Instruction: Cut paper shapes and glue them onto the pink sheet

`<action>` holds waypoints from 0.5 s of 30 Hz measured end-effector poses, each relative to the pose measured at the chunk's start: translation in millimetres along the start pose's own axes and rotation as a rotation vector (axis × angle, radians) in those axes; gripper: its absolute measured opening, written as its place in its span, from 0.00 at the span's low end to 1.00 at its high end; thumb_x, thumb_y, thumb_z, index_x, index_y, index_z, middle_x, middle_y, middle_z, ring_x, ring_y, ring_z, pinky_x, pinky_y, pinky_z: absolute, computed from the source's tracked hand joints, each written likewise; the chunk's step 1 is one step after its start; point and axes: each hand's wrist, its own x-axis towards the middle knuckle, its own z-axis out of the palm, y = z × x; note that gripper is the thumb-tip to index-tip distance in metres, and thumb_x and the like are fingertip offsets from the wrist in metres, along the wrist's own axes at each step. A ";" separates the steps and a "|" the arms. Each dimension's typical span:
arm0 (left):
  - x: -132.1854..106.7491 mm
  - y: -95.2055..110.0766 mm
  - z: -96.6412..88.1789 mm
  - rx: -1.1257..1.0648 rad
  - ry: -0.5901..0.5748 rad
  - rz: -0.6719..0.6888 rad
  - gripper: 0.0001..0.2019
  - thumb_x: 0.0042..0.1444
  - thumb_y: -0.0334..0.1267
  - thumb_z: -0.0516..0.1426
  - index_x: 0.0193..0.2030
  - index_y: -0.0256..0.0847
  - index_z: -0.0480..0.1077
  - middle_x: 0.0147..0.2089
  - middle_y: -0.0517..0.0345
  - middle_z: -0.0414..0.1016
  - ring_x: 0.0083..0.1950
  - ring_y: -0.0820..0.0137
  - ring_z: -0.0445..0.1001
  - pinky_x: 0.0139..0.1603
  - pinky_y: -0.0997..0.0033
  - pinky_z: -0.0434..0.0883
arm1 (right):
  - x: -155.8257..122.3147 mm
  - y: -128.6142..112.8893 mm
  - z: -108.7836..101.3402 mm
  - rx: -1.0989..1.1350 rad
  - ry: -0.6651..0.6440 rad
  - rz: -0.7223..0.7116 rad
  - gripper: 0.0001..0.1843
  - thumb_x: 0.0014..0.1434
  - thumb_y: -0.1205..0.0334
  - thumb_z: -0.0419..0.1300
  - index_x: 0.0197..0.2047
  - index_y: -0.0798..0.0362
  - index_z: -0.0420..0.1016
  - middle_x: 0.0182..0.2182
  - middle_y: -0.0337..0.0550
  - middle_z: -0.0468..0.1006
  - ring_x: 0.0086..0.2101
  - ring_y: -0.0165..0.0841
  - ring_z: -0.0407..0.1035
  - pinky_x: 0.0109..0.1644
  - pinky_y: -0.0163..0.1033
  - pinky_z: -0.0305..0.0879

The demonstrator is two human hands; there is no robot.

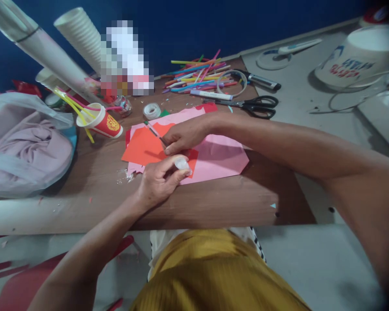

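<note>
My left hand (160, 178) is closed around a small, whitish, translucent round piece (182, 163), held between thumb and fingers; its exact kind is unclear. Just above it, my right hand (185, 137) grips a slim pen-like tool (154, 129) that points up and to the left and has a dark end. Both hands are over an orange paper sheet (139, 144), which lies on a larger pink sheet (225, 157). Some red paper (210, 106) shows at the back edge of the stack.
Scissors (259, 106), a marker (211, 95), a tape roll (151, 111) and colored straws (194, 77) lie behind the papers. At left stand a red-and-white paper cup (100, 121) holding straws and a plastic bag (29, 142) with cloth. A white tub (353, 60) sits far right.
</note>
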 end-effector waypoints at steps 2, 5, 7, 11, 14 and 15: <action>-0.2 -0.7 0.2 0.004 -0.005 -0.001 0.08 0.52 0.41 0.58 0.34 0.40 0.73 0.26 0.63 0.73 0.25 0.77 0.67 0.26 0.79 0.65 | -5.9 2.1 2.2 0.013 0.009 -0.046 0.12 0.56 0.60 0.57 0.23 0.55 0.69 0.18 0.33 0.69 0.20 0.23 0.61 0.25 0.31 0.53; -0.7 -2.6 1.1 0.005 -0.002 0.012 0.08 0.52 0.42 0.57 0.34 0.40 0.73 0.27 0.63 0.74 0.26 0.77 0.68 0.27 0.79 0.65 | -15.4 2.8 7.1 -0.015 0.062 -0.073 0.12 0.59 0.62 0.53 0.24 0.54 0.68 0.19 0.34 0.69 0.22 0.25 0.62 0.27 0.31 0.56; -1.2 -3.9 1.9 -0.006 0.009 0.020 0.09 0.52 0.42 0.57 0.35 0.40 0.73 0.27 0.63 0.74 0.26 0.76 0.69 0.27 0.79 0.65 | -22.3 1.7 11.5 -0.052 0.128 -0.061 0.12 0.59 0.62 0.52 0.24 0.55 0.67 0.20 0.34 0.69 0.23 0.25 0.61 0.28 0.31 0.56; -1.2 -4.3 2.1 -0.044 -0.019 0.001 0.09 0.52 0.42 0.57 0.36 0.39 0.73 0.28 0.61 0.74 0.29 0.75 0.70 0.29 0.78 0.66 | -37.2 -0.6 22.8 -0.132 0.289 -0.061 0.12 0.60 0.62 0.50 0.27 0.56 0.66 0.23 0.36 0.69 0.24 0.25 0.61 0.29 0.31 0.56; -0.4 -2.7 0.8 -0.056 -0.038 0.000 0.09 0.53 0.41 0.57 0.36 0.38 0.73 0.28 0.60 0.75 0.29 0.74 0.71 0.29 0.77 0.66 | -48.9 -0.5 32.7 -0.133 0.393 -0.066 0.13 0.61 0.60 0.49 0.31 0.58 0.68 0.26 0.38 0.70 0.26 0.26 0.63 0.31 0.31 0.57; -0.3 -2.3 0.4 -0.054 -0.039 0.004 0.09 0.53 0.41 0.57 0.36 0.38 0.73 0.28 0.60 0.74 0.29 0.74 0.71 0.29 0.77 0.66 | -52.8 -0.3 36.1 -0.120 0.425 -0.067 0.13 0.61 0.59 0.49 0.32 0.58 0.69 0.27 0.39 0.71 0.27 0.27 0.64 0.32 0.31 0.57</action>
